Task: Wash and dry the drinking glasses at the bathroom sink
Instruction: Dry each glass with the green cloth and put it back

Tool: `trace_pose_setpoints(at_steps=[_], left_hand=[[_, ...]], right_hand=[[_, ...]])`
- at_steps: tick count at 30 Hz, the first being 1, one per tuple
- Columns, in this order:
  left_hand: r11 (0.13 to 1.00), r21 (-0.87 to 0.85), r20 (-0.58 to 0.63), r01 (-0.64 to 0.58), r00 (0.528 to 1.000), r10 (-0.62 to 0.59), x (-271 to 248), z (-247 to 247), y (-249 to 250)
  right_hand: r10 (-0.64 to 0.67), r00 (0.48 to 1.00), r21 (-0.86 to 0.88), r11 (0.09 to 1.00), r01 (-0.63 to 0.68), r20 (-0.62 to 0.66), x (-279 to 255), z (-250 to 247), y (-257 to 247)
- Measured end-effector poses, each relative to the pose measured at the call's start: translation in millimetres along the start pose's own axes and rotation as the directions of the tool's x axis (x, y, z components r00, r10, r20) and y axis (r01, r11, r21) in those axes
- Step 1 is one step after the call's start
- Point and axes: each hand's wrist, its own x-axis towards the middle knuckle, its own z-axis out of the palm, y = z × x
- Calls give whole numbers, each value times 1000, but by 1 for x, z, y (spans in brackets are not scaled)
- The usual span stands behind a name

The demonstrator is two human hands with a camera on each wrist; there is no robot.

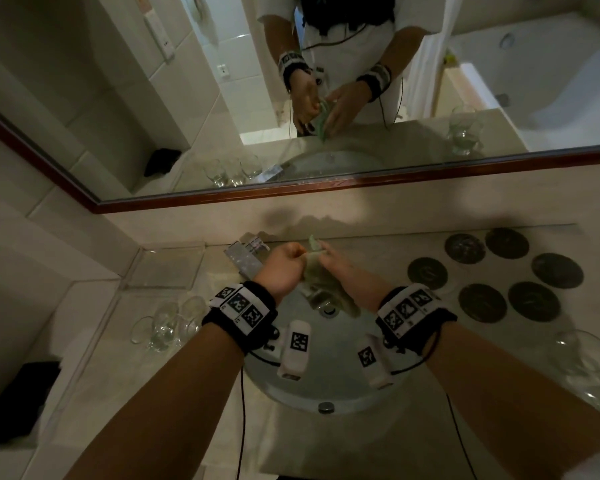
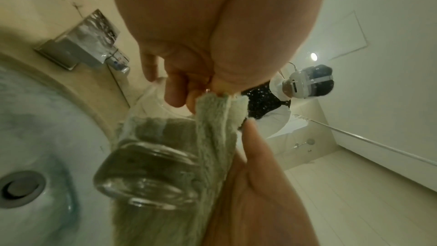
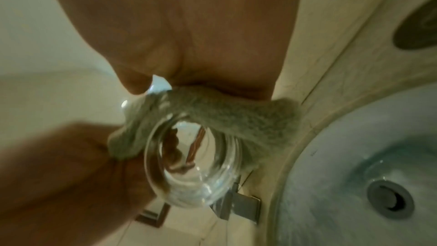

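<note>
1. Drying in progress: your left hand (image 1: 284, 268) pinches the green cloth (image 2: 212, 137); your right hand (image 1: 343, 271) grips the cloth-wrapped glass (image 2: 146, 173) above the sink (image 1: 329, 386)
2. Outstanding, by my judgement: glasses at left (image 1: 167, 327) and glasses at right (image 1: 582, 355), state unclear

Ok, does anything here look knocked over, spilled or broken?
Nothing stands out. Both hands hold a glass wrapped in a green cloth over the sink; glasses left of it stand upright.
</note>
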Motion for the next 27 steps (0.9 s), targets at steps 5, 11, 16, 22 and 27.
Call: trace_pose_setpoints(at_steps=[5,11,16,22,27], left_hand=[[994,-104,8,41,999,-41,2,-4,3],[971,-211,-19,116,992,-122,3,7,4],[970,-229,-82,82,991,-103,3,12,10],[975,-224,-71,-5,997,-11,2,13,13],[971,-223,-53,-90,995,81,1,11,12]], right_hand=[[-129,992,-296,947,128,16,0,-7,-6],[-212,974,-603,789,120,-84,9,7,13],[-235,970,-477,861,175,-69,15,4,9],[-76,996,30,997,77,-53,2,-8,-8],[45,999,384,922,-48,18,-5,-10,-5]])
